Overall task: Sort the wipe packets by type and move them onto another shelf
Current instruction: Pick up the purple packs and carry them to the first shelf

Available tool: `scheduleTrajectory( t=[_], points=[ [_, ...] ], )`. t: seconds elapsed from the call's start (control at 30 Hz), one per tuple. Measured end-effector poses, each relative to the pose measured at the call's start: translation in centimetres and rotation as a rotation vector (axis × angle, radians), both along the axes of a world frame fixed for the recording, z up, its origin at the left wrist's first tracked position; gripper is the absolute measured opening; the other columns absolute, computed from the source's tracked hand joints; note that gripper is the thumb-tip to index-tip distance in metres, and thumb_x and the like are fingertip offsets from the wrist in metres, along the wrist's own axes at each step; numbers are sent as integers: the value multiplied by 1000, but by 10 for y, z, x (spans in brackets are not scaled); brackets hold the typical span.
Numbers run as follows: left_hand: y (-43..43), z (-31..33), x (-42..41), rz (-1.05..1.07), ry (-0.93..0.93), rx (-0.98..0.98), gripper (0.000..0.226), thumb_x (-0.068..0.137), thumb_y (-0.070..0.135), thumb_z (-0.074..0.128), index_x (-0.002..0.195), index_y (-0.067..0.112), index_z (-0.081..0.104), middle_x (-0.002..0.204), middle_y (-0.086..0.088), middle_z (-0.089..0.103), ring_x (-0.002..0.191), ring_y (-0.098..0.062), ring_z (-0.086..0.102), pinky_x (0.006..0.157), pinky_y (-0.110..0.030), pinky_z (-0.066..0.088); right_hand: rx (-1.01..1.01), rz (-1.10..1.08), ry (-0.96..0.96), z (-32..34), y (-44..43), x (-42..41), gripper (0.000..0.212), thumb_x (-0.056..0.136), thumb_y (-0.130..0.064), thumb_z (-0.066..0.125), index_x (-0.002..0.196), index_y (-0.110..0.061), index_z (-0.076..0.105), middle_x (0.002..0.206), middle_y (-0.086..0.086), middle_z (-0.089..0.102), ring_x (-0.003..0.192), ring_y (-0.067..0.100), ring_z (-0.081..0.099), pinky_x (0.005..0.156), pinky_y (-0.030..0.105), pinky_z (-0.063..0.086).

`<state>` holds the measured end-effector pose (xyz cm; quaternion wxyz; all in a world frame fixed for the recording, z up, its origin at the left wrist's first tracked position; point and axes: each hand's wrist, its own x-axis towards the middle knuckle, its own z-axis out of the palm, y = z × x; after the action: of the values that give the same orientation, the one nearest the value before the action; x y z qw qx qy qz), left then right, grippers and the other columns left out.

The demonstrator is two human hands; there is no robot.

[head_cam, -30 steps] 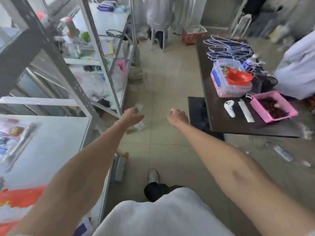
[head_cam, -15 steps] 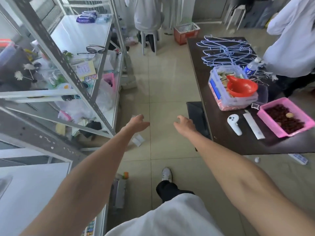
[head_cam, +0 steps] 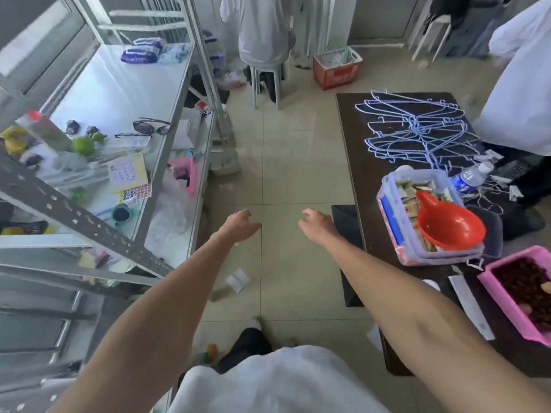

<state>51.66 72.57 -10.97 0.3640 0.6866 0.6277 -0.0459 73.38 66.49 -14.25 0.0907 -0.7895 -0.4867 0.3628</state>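
Between shelf (head_cam: 119,84) and dark table (head_cam: 350,138), reaching out empty-handed.
Holding nothing in left hand (head_cam: 238,226) or right hand (head_cam: 317,223), fingers of each loosely curled (seemingly readied for a grab). Not yet touching the wipe packets (head_cam: 140,50), purple beside pale blue, lying at that shelf's far end, well apart from both hands; probably laid side by side as groups by type.

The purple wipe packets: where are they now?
In the head view the purple wipe packets lie upper left, at the far end of the white shelf, beside pale blue packets, beyond the sunglasses.
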Motion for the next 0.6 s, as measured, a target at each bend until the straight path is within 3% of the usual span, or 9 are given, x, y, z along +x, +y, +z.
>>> scheduleTrajectory(
  t=[0.1, 0.3, 0.6],
  points=[
    [52, -15, 8, -2, 27, -33, 59, 97, 32, 59, 147, 4, 48, 147, -17, 52, 133, -32, 51, 107, -35, 45, -21, -2, 6, -11, 53, 10, 53, 98, -37, 47, 149, -21, 49, 149, 10, 56, 135, 33, 51, 111, 41, 44],
    [169, -38, 26, 4, 11, -60, 55, 96, 31, 58, 144, 5, 50, 141, -16, 56, 129, -33, 54, 98, -32, 46, -14, -4, -19, -21, 168, 32, 50, 99, -34, 49, 147, -21, 53, 148, 11, 57, 135, 34, 52, 111, 41, 45],
    [345, -32, 56, 80, -35, -122, 51, 95, 30, 55, 141, 7, 51, 137, -14, 57, 122, -31, 57, 100, -37, 49, 4, -36, -53, -9, 342, 55, 48, 98, -32, 48, 144, -23, 57, 139, 13, 63, 128, 35, 56, 106, 38, 48]
  ],
)
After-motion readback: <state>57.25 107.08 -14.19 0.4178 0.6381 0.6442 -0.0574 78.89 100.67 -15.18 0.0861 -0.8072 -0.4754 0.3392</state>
